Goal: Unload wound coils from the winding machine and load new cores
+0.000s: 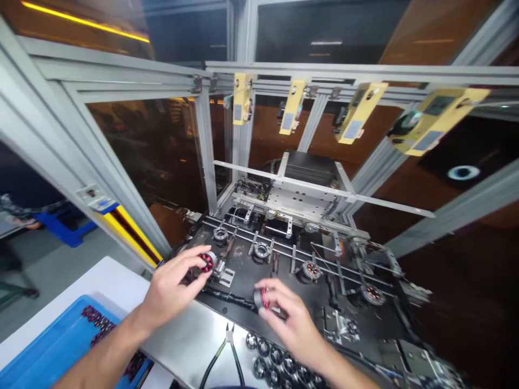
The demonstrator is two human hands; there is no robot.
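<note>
My left hand (172, 286) pinches a round motor stator (208, 262) with red windings, a grey ring at its far side. Just in front of it lies the left end of the black machine bed (241, 256). My right hand (290, 316) grips another motor stator (261, 297), red inside a grey ring, above the near edge of the bed. Beyond the hands, ring-shaped fixtures sit in a row: two bare metal rings (261, 250) on the left and two with copper-coloured coils (311, 270) on the right.
Cutting pliers (230, 337) lie jaws-forward on the metal ledge (182, 337). Several dark metal rings (277, 355) stand beside them. A blue tray (52, 340) with red-wound stators is at lower left. Yellow sensor units (292, 108) hang overhead; frame posts (206, 151) and a horizontal bar (316, 186) enclose the bed.
</note>
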